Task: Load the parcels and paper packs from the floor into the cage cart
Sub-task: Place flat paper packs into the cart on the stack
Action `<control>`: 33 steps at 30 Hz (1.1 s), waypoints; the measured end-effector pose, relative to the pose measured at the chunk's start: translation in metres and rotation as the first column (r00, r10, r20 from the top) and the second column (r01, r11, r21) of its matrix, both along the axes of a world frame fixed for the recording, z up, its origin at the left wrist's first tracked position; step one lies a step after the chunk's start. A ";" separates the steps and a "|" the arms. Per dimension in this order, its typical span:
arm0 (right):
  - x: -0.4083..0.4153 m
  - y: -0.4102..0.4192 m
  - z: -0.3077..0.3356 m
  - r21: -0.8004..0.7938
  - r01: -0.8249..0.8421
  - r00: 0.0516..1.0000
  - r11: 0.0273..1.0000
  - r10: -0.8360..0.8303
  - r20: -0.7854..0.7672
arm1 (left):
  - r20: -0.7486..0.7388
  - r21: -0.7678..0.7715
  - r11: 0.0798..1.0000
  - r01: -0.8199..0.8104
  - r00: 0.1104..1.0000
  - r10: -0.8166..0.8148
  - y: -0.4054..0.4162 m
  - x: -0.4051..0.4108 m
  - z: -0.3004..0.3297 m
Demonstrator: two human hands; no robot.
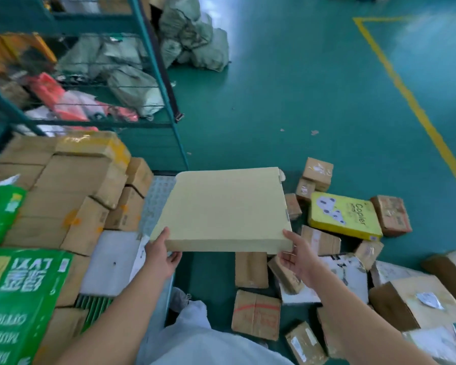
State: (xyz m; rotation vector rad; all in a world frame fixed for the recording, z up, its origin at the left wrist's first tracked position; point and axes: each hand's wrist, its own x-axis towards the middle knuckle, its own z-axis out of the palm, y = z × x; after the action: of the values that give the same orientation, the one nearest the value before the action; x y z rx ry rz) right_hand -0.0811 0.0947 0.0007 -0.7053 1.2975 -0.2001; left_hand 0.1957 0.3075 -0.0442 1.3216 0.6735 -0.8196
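Both hands grip the near edge of a flat pale-yellow cardboard box (223, 209), left hand (159, 255) and right hand (299, 255) each with thumb on top and fingers curled beneath. The box is held level above the green floor (287, 96), between stacked brown cartons (71, 185) and scattered small parcels (317, 171), with a yellow copier paper pack (344, 216) beyond.

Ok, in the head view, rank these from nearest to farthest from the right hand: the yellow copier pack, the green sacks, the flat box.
1. flat box: held at its near corner by the right hand.
2. yellow copier pack: on the floor, right.
3. green sacks: far, top of view.
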 end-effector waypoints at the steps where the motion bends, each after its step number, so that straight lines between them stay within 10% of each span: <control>1: 0.016 0.002 -0.001 -0.013 -0.030 1.000 0.999 0.030 -0.004 | -0.007 -0.003 0.999 -0.048 0.999 0.048 0.011 0.007 0.002; 33: 0.586 0.096 0.005 0.016 -0.724 0.689 0.690 0.723 -0.041 | -0.025 -0.093 0.632 -0.769 0.636 0.771 0.220 0.317 -0.003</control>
State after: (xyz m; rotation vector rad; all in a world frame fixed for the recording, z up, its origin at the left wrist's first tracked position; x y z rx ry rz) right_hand 0.5046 0.1911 0.0053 -1.1815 0.9637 0.4728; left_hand 0.5128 0.5280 -0.0476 0.8047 1.0691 -0.1170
